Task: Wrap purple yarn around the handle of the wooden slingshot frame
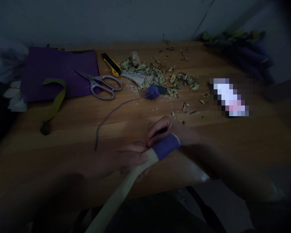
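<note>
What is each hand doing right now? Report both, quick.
Left hand: closed around the pale wooden stick.
Right hand: fingers pinching at the purple yarn wrapping on the stick's end.

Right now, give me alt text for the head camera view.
Two hands, left hand and right hand, wind purple yarn around a pale stick over a dim wooden table; scissors, a utility knife and shavings lie behind.

We're looking from one head-worn camera, angled forward and down, close over the left hand [126, 158] and right hand [165, 131] at the bottom centre; beyond them the wooden table [223, 136] runs to the wall.
</note>
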A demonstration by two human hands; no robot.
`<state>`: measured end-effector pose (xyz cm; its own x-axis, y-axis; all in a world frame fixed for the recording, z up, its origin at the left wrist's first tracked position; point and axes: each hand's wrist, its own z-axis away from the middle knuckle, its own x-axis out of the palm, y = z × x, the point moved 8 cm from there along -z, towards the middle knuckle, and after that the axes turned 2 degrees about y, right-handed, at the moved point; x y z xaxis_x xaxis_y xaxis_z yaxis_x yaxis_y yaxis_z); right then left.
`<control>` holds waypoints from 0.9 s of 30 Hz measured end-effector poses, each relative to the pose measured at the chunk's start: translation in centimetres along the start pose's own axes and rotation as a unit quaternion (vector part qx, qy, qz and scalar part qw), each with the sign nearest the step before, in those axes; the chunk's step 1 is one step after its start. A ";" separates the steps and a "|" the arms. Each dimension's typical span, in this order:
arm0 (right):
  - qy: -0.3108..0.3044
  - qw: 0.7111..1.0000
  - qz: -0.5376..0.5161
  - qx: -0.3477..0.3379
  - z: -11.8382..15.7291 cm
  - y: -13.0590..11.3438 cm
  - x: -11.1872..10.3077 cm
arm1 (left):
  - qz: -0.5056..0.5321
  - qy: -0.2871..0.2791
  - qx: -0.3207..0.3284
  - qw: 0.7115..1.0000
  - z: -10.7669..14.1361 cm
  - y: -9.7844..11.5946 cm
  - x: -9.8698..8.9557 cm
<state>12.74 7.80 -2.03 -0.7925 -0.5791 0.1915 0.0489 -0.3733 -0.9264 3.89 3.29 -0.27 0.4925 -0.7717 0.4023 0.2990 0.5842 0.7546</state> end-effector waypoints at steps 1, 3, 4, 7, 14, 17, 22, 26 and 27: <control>-0.011 1.000 0.010 0.007 0.0 0.1 0.1 | -0.008 -0.016 -0.044 0.999 0.2 -0.4 0.3; -0.043 0.998 0.043 0.015 0.1 0.1 0.7 | -0.046 -0.011 -0.110 0.993 0.6 -1.0 0.3; -0.063 0.996 0.067 0.016 0.1 0.2 1.0 | -0.068 -0.003 -0.132 0.989 0.6 -1.2 0.2; -0.096 0.984 0.148 0.004 0.3 0.2 1.8 | -0.133 0.018 -0.164 0.977 0.3 -1.9 -0.1; -0.018 0.968 0.252 -0.005 0.4 -0.4 0.9 | -0.138 0.119 -0.129 0.975 -0.7 -3.4 -2.1; 0.032 0.956 0.290 -0.030 0.5 -1.2 0.2 | -0.129 0.179 -0.106 0.970 -1.1 -3.4 -3.2; 0.100 0.921 0.369 -0.074 0.8 -2.3 -0.5 | -0.135 0.193 -0.075 0.969 -2.1 -3.1 -3.4; 0.128 0.896 0.411 -0.104 1.0 -2.6 -0.5 | -0.128 0.243 -0.042 0.961 -1.9 -2.5 -3.6; 0.130 0.894 0.414 -0.113 1.0 -2.7 -0.5 | -0.123 0.250 -0.037 0.960 -1.8 -2.3 -3.6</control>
<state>13.61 8.32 0.68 -0.6576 -0.3893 -0.6450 0.5836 0.2782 -0.7629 2.91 5.13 -4.43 0.7250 -0.6820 -0.0966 0.5049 0.4307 0.7481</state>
